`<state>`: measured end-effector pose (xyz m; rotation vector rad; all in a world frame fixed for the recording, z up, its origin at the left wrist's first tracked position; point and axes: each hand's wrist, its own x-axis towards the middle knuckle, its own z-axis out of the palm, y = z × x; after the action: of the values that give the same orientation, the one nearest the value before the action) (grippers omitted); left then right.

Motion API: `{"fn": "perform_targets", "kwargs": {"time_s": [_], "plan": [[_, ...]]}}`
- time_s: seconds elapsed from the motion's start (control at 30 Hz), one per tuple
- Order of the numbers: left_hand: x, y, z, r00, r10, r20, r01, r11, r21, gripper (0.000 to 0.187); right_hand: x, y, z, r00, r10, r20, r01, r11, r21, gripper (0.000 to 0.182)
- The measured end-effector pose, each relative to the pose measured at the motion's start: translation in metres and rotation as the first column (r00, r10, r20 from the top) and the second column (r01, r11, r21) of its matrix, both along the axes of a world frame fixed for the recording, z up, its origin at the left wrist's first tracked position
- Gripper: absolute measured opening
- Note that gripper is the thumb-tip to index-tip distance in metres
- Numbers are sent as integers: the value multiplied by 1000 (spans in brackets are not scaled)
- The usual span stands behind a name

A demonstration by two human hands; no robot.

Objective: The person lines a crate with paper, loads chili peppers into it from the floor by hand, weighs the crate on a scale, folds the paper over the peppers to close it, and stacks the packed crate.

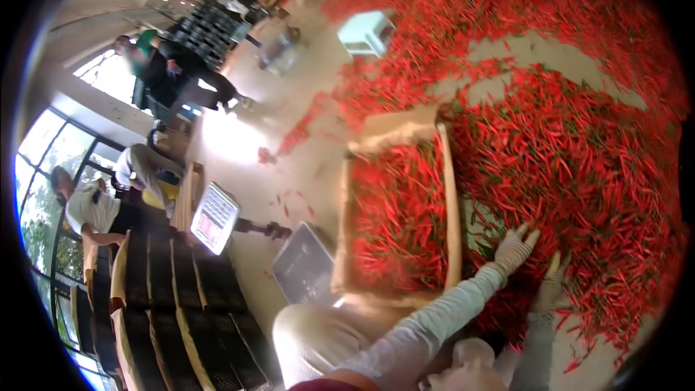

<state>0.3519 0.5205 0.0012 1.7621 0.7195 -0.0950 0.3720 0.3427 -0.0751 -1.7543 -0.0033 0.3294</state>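
My left hand point(515, 250), in a pale glove, reaches over the heap of red chillies point(579, 152) with its fingers stretched apart. Beside it on the right, my right hand point(553, 286), gloved too, rests at the heap's near edge with fingers extended. Neither hand visibly grips a chilli. Left of my hands stands a crate lined with brown paper point(453, 210), filled with red chillies point(394, 210), some with green stems. My pale-sleeved left forearm passes across its near corner.
A scale has a lit display point(215, 218) and a grey platform point(304, 266) left of the crate. Black crates point(163, 268) are stacked at lower left. A pale blue stool point(365, 33) stands behind. Other people, including a person in green point(148, 47), are at left and back.
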Motion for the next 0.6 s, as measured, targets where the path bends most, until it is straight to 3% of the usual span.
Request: {"fn": "perform_targets", "kwargs": {"time_s": [0.03, 0.07, 0.1, 0.13, 0.17, 0.23, 0.27, 0.37, 0.4, 0.43, 0.47, 0.5, 0.53, 0.6], "plan": [[0, -4, -2, 997, 68, -32, -71, 990, -121, 71, -4, 4, 13, 999, -28, -33, 30, 998, 64, 66], [-2, -2, 17, 998, 67, -10, -68, 996, -56, 67, -8, 7, 27, 996, -56, -66, 64, 990, 126, 64], [-1, -5, 15, 992, 121, 18, -117, 982, -147, 65, -7, 17, 39, 990, -93, -109, 112, 976, 187, 62], [-2, -6, 38, 993, 112, -39, -116, 987, -111, 66, -6, 26, 51, 980, -129, -152, 164, 955, 247, 61], [-2, -16, 9, 978, 203, 41, -195, 970, -142, 67, -6, 32, 55, 965, -191, -178, 246, 893, 376, 59], [-9, -2, 51, 996, 91, -22, -94, 977, -191, 70, 4, 40, 69, 956, -202, -213, 284, 820, 497, 57], [-13, 1, 61, 991, 130, 40, -124, 985, -122, 67, 9, 43, 76, 951, -206, -230, 302, 777, 553, 57], [-31, 16, 88, 920, 272, 282, -285, 958, 5, 55, 1, 80, 142, 972, -115, -207, 217, 780, 587, 56], [-38, 26, 96, 867, 326, 378, -322, 944, -76, 48, -5, 92, 157, 978, -90, -186, 185, 783, 594, 56], [-53, 37, 104, 828, 334, 450, -360, 933, -30, 45, -16, 106, 171, 988, -75, -136, 144, 773, 618, 56], [-68, 49, 129, 796, 399, 455, -340, 917, -208, 48, -27, 121, 186, 992, -25, -126, 97, 795, 599, 57], [-82, 60, 154, 756, 447, 478, -423, 891, -165, 43, -39, 135, 202, 993, 22, -118, 51, 813, 580, 58], [-99, 69, 169, 704, 524, 479, -451, 851, -268, 49, -53, 147, 217, 995, 92, -23, -65, 843, 534, 61], [-140, 102, 178, 738, 542, 402, -461, 840, -286, 59, -80, 171, 233, 969, 235, 72, -243, 865, 438, 65]]}}
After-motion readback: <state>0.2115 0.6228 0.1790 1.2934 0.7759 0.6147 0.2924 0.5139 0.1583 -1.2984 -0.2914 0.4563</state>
